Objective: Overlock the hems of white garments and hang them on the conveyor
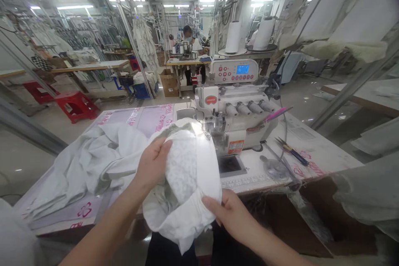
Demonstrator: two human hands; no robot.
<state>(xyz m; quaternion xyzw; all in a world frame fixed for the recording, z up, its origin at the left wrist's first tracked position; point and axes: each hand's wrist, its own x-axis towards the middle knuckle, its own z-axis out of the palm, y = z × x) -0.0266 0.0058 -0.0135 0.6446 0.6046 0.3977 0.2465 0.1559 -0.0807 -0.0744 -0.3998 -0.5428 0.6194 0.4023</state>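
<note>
A white patterned fabric piece [187,174] is bunched in front of me at the near edge of the sewing table [314,153]. My left hand [152,164] grips its upper left fold, fingers curled over the cloth. My right hand [229,212] pinches its lower right edge, thumb on top. The cloth's top reaches up to the needle area of the white overlock sewing machine [237,112]. More white fabric [90,166] trails off to the left across the table.
Scissors [291,149] lie right of the machine. Thread cones [246,35] stand behind it. A cardboard box [318,220] sits at lower right. Red stools [76,106], tables and a seated person [187,35] are farther back. Hanging garments flank the right side.
</note>
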